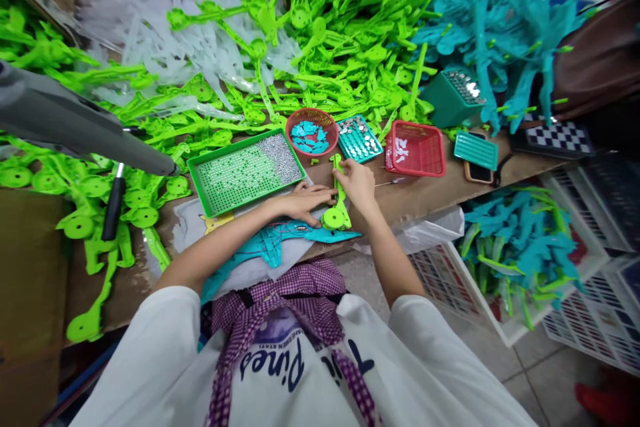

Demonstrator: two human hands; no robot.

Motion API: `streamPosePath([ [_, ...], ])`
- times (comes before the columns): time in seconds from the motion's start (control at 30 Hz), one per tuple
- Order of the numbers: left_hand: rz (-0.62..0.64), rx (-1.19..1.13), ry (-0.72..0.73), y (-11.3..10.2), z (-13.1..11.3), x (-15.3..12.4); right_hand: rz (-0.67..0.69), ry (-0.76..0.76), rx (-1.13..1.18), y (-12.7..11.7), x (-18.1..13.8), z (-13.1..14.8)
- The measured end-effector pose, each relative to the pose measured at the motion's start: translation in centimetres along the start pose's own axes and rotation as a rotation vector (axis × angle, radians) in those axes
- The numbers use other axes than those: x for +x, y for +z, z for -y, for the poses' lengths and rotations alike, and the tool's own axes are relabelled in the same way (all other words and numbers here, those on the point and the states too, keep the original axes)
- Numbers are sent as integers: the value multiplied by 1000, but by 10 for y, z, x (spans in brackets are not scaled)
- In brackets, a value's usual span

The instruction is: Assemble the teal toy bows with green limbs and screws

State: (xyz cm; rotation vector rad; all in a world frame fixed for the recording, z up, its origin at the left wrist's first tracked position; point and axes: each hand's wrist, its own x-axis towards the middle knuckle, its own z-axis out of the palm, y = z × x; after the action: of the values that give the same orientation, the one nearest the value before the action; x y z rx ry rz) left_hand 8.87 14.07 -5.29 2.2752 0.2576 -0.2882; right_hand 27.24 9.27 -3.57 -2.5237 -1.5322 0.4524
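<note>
My left hand [306, 203] lies over a teal plastic piece [273, 243], its fingers stretched out toward a bright green plastic part [336, 217]. That green part has a round disc at its near end and a narrow arm pointing away from me. My right hand [357, 184] grips the narrow arm near its far end, thumb and fingers closed on it. Thin wires and a small metallic component show on the teal piece, which rests on a grey printed cloth [193, 219]. Part of the teal piece is hidden under my left hand.
A green tray [200, 197] holds small metal pieces. Beyond my hands stand a round red basket [334, 140], a teal tray [367, 157] and a red basket [425, 172]. Green parts pile up behind; a grey pole [85, 117] juts in at left. A white crate [450, 280] stands lower right.
</note>
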Motion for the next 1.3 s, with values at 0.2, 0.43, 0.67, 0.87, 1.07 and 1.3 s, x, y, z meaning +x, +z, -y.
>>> streamPosePath([
  [0.2, -15, 0, 21, 2, 3, 1, 12, -50, 37, 1, 4, -8],
  [0.43, -30, 2, 14, 4, 4, 1, 33, -87, -19, 0, 2, -6],
  [0.67, -115, 7, -7, 3, 1, -4, 17, -79, -274, 2, -11, 7],
  [0.87, -125, 30, -42, 4, 0, -4, 10, -108, -310, 10, -11, 7],
  [1.07, -11, 12, -45, -8, 0, -7, 10, -132, -327, 12, -11, 7],
  [1.3, -240, -76, -316, 6, -41, 14, -9, -121, -312, 12, -12, 8],
])
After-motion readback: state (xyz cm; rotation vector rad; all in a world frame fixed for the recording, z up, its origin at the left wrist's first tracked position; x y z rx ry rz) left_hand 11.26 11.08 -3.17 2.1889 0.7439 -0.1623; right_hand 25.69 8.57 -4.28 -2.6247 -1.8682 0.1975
